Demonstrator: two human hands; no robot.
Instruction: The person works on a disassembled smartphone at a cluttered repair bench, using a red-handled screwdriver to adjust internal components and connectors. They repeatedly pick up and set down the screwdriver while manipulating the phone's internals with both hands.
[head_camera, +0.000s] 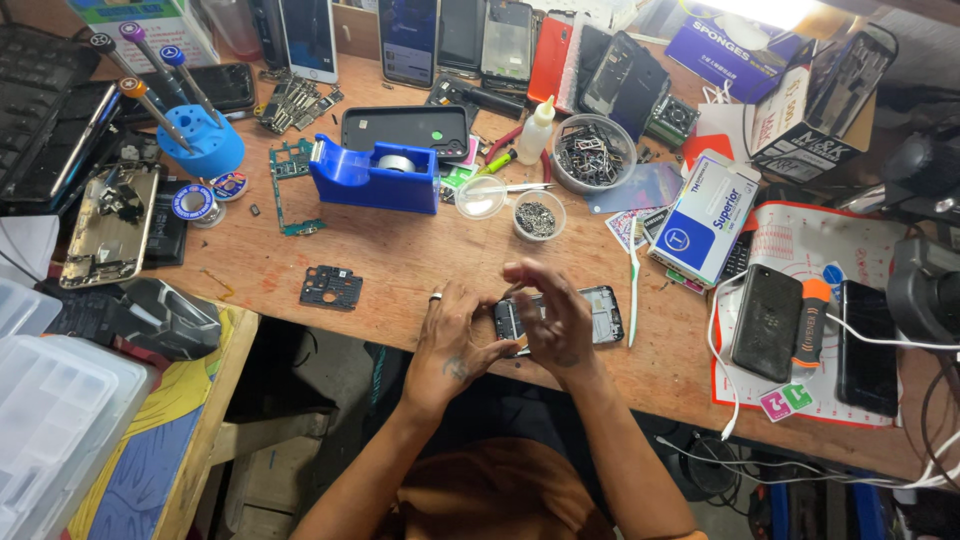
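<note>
Bare wood workbench (420, 262), scuffed and reddish, and right at its near edge both hands are on an opened-up phone (598, 318) lying flat, back off, guts showing. The left hand (452, 335) has a ring on one finger and clamps the phone's left end, fingers curled around it. The right hand (556, 318) sits over the middle with the fingers arched down, fingertips pressing or picking at something inside; can't tell exactly what, since the hand covers it. Looks to me like the mid-teardown stage, working a part loose or seating one, with no tool in either hand. Whatever comes next probably needs a steady grip from that left hand and some finesse, since the frame looks thin. Just right of the phone lies a white toothbrush (633, 285), and past that a black phone (766, 322) on a red-edged work mat (800, 245). A loose black board piece (331, 287) sits off to the left. Further back there's a blue tape dispenser (372, 174), a small bowl of screws (538, 215), a bigger bowl of metal trays (593, 152), and a blue screwdriver stand (197, 138). Along the far edge, a row of phones (408, 38) propped up.
</note>
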